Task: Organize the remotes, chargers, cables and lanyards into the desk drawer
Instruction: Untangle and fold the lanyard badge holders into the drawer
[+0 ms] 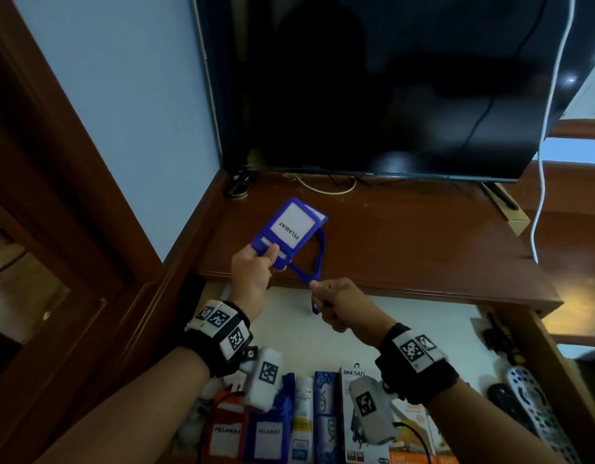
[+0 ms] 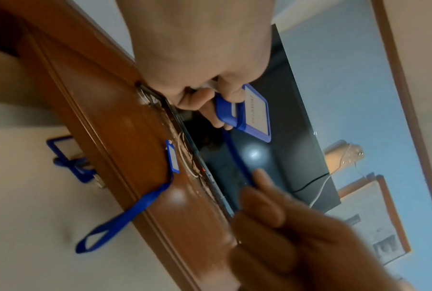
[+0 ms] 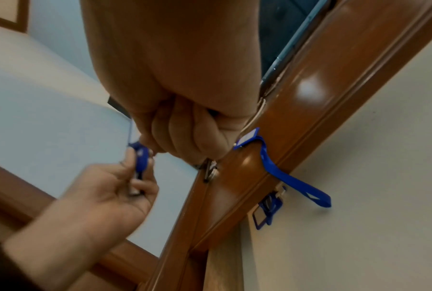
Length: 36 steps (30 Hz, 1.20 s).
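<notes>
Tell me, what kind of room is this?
Probably a living room or bedroom at home. A big dark TV stands on a wooden desk, and the open drawer below holds a remote and small boxes.

Wooden desk [image 1: 406,242] – TV [image 1: 389,88], white cable [image 1: 326,188]

Glossy wooden desk top [image 1: 406,236], blue plastic badge holder [image 1: 289,231]

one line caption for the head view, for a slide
Left hand holds a blue badge holder while right hand pinches its strap above the open drawer.
</notes>
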### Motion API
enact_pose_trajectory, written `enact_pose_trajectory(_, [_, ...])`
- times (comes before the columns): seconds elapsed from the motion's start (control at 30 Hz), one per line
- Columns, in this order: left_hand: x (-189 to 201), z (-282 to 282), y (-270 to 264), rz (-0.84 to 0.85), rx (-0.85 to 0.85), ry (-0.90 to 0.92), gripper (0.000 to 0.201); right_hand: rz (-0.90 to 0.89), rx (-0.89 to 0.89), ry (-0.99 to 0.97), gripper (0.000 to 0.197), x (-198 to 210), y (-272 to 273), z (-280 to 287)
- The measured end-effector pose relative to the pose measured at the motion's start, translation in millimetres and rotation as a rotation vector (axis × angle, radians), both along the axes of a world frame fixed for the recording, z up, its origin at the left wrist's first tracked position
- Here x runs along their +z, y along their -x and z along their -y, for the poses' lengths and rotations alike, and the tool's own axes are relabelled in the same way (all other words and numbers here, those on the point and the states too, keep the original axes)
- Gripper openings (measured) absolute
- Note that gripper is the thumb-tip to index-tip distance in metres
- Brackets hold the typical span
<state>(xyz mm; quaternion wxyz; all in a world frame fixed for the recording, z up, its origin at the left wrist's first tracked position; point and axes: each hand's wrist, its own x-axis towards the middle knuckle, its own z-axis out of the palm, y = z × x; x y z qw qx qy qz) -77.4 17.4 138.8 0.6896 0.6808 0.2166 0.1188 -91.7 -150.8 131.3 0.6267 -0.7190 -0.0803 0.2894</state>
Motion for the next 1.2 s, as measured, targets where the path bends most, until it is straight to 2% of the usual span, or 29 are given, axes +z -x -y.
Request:
enact_pose_trajectory(0.1, [-10, -9, 2, -0.043, -0.036, -0.097, 0.025, 0.042, 0.043, 0.029, 0.039, 17, 3, 6])
enact_pose_trajectory(0.2, [-18, -8, 12, -0.053, -0.148, -0.402, 0.025, 0.098, 0.141, 0.073, 0.031, 32, 8, 8])
enact_pose_trajectory(0.3, [-28, 0, 24, -0.070, -0.382, -0.650, 0.012, 0.206, 0.205, 0.164, 0.030, 40, 9, 6])
enact_pose_trajectory(0.37, [-33, 4, 28, -0.126, -0.574, -0.713, 0.003, 0.288, 0.206, 0.239, 0.031, 42, 5, 6])
enact_pose_trajectory(0.43, [-35, 6, 31, -0.122, -0.743, -0.777, 0.008, 0.375, 0.179, 0.331, 0.033, 40, -3, 10])
enact_pose_trajectory(0.5, [-29, 6, 35, -0.108, -0.840, -0.839, 0.004, 0.446, 0.160, 0.428, 0.035, 36, -13, 19])
enact_pose_trajectory(0.57, [-23, 7, 38, -0.090, -0.930, -0.876, 0.016, 0.463, 0.177, 0.500, 0.035, 32, -18, 28])
enact_pose_trajectory(0.63, [-19, 6, 41, -0.098, -1.014, -0.814, 0.020, 0.464, 0.219, 0.532, 0.032, 30, -18, 36])
enact_pose_trajectory(0.73, [-15, 6, 42, -0.092, -1.031, -0.491, 0.015, 0.373, 0.210, 0.377, 0.033, 21, -18, 45])
enact_pose_trajectory(0.8, [-10, 13, 43, -0.043, -0.963, -0.284, 0.015, 0.274, 0.158, 0.157, 0.030, 9, -19, 51])
enact_pose_trajectory(0.9, [-6, 28, 42, 0.017, -0.835, -0.069, 0.017, 0.098, 0.018, -0.147, 0.010, -6, -14, 55])
enact_pose_trajectory(0.93, [-5, 33, 42, 0.031, -0.797, 0.000, 0.020, 0.095, -0.041, -0.161, 0.010, -9, -11, 55])
enact_pose_trajectory(1.0, [-6, 45, 41, 0.053, -0.719, 0.146, 0.024, 0.150, -0.130, -0.138, 0.026, -16, -8, 51])
enact_pose_trajectory(1.1, [-7, 59, 41, 0.092, -0.606, 0.343, 0.032, 0.019, -0.157, -0.360, 0.014, -18, -9, 40])
enact_pose_trajectory(1.2, [-16, 69, 41, 0.132, -0.538, 0.515, 0.043, -0.056, -0.119, -0.453, 0.022, -17, -9, 37])
